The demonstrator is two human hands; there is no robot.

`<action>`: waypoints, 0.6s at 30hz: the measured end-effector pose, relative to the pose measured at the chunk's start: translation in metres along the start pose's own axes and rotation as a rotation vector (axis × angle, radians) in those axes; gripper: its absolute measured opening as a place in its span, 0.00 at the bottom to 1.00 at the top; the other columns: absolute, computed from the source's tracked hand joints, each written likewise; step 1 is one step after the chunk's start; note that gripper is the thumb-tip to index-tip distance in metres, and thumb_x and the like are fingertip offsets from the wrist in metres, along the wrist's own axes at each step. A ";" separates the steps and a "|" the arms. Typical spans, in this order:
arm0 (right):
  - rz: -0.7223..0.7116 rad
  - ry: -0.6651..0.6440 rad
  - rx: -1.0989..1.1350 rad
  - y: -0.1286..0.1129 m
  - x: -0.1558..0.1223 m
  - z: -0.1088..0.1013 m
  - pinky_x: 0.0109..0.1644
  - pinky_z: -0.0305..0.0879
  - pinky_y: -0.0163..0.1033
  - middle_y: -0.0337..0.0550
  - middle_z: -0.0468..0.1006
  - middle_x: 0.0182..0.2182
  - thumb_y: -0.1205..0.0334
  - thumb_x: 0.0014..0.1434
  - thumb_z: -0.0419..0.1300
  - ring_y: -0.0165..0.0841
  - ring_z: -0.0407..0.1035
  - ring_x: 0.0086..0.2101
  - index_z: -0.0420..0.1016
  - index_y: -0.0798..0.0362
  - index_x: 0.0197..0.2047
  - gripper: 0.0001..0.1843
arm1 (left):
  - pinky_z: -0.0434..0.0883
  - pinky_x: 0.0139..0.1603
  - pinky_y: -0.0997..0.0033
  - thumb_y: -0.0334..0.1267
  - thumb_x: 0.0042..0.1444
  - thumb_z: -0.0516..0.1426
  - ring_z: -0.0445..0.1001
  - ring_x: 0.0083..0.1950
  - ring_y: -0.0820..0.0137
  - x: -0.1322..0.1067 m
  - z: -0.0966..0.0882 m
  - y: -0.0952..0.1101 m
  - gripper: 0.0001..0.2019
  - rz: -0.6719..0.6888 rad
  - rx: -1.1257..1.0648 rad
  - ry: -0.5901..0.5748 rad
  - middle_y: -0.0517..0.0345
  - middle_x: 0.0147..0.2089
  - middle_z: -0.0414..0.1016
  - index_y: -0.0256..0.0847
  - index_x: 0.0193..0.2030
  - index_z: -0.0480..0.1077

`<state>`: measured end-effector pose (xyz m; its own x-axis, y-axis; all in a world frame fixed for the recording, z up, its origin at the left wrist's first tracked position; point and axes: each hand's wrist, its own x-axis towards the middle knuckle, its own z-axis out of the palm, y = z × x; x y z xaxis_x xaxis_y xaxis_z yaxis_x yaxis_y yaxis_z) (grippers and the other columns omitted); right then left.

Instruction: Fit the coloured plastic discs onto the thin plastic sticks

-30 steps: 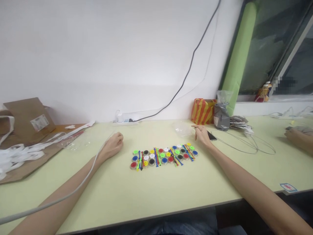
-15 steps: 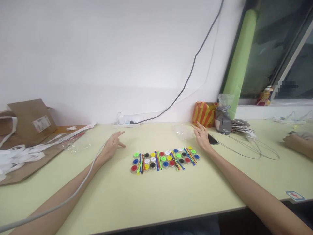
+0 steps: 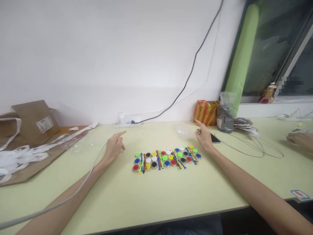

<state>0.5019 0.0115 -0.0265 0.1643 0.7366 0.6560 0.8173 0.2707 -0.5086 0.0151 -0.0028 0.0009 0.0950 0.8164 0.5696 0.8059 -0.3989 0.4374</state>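
Observation:
Round discs with coloured tops, such as this red disc (image 3: 135, 168) and this blue disc (image 3: 167, 163), lie in rows on the table (image 3: 156, 195). Thin coloured plastic sticks (image 3: 159, 160) with arrow-like tips lie in bunches between groups of discs. My left hand (image 3: 114, 146) is left of the rows, empty, its index finger stretched out and the other fingers bent. My right hand (image 3: 203, 137) is beyond their right end, also empty, index finger extended and the rest curled. A dark phone (image 3: 215, 138) lies beside it, partly hidden.
At left are a brown paper bag (image 3: 36, 114) and white straps (image 3: 26, 160). A clear plastic wrapper (image 3: 184, 130), a striped bag (image 3: 204, 112) and a grey pouch (image 3: 225, 119) are at the back right. A grey cable (image 3: 83, 189) crosses my left arm. Another person's hand (image 3: 299, 140) is at far right.
Both hands have bent most of their fingers, leaving the index fingers extended. The view has shifted slightly; the discs and sticks keep their arrangement.

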 end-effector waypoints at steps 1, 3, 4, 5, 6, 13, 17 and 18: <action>0.024 0.001 0.004 0.001 0.000 -0.001 0.54 0.66 0.44 0.46 0.79 0.51 0.70 0.58 0.47 0.39 0.73 0.41 0.58 0.50 0.72 0.38 | 0.59 0.69 0.53 0.45 0.69 0.38 0.64 0.69 0.54 -0.001 0.002 0.005 0.28 0.017 0.006 -0.010 0.43 0.56 0.77 0.35 0.54 0.77; 0.059 -0.004 -0.019 0.001 -0.001 -0.003 0.51 0.66 0.42 0.42 0.82 0.37 0.72 0.56 0.47 0.39 0.73 0.36 0.62 0.50 0.70 0.37 | 0.53 0.73 0.50 0.51 0.71 0.38 0.51 0.75 0.54 -0.004 0.007 0.013 0.30 0.076 0.057 -0.098 0.45 0.71 0.62 0.38 0.65 0.69; 0.064 -0.006 -0.037 0.001 -0.001 -0.004 0.49 0.65 0.41 0.41 0.82 0.33 0.74 0.55 0.47 0.39 0.74 0.35 0.63 0.51 0.69 0.38 | 0.50 0.74 0.46 0.53 0.71 0.38 0.46 0.77 0.53 -0.005 0.010 0.015 0.31 0.099 0.094 -0.166 0.46 0.75 0.53 0.40 0.72 0.59; 0.061 -0.003 -0.054 0.001 -0.001 -0.006 0.48 0.65 0.40 0.40 0.81 0.29 0.75 0.53 0.48 0.39 0.74 0.35 0.64 0.51 0.69 0.39 | 0.47 0.74 0.43 0.55 0.71 0.38 0.42 0.78 0.52 -0.007 0.012 0.017 0.33 0.110 0.133 -0.234 0.46 0.78 0.43 0.41 0.76 0.47; 0.055 0.004 -0.067 0.001 -0.002 -0.007 0.47 0.64 0.39 0.39 0.81 0.27 0.75 0.52 0.48 0.39 0.74 0.35 0.65 0.51 0.68 0.40 | 0.44 0.74 0.40 0.57 0.70 0.39 0.39 0.78 0.52 -0.009 0.013 0.017 0.35 0.112 0.167 -0.292 0.46 0.79 0.36 0.43 0.78 0.35; 0.113 -0.136 0.000 0.006 -0.004 -0.007 0.33 0.60 0.34 0.37 0.80 0.25 0.74 0.50 0.47 0.28 0.69 0.18 0.80 0.52 0.41 0.23 | 0.40 0.72 0.31 0.63 0.68 0.42 0.34 0.78 0.45 -0.014 0.014 0.013 0.43 0.090 0.245 -0.406 0.43 0.78 0.22 0.48 0.75 0.17; 0.123 -0.140 0.033 0.007 -0.004 -0.006 0.28 0.57 0.35 0.38 0.76 0.20 0.71 0.50 0.47 0.27 0.64 0.14 0.76 0.54 0.28 0.16 | 0.43 0.69 0.25 0.64 0.67 0.44 0.36 0.76 0.39 -0.012 0.012 0.010 0.39 0.096 0.315 -0.438 0.47 0.78 0.24 0.56 0.76 0.28; 0.122 -0.121 0.032 0.007 -0.003 -0.007 0.28 0.57 0.35 0.38 0.75 0.19 0.70 0.50 0.47 0.29 0.64 0.15 0.75 0.54 0.27 0.15 | 0.44 0.68 0.24 0.64 0.67 0.44 0.37 0.76 0.38 -0.011 0.012 0.010 0.38 0.100 0.327 -0.449 0.48 0.78 0.24 0.58 0.76 0.31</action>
<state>0.5110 0.0071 -0.0283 0.1916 0.8340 0.5175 0.7771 0.1932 -0.5990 0.0285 -0.0109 -0.0093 0.3616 0.9076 0.2135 0.9128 -0.3913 0.1173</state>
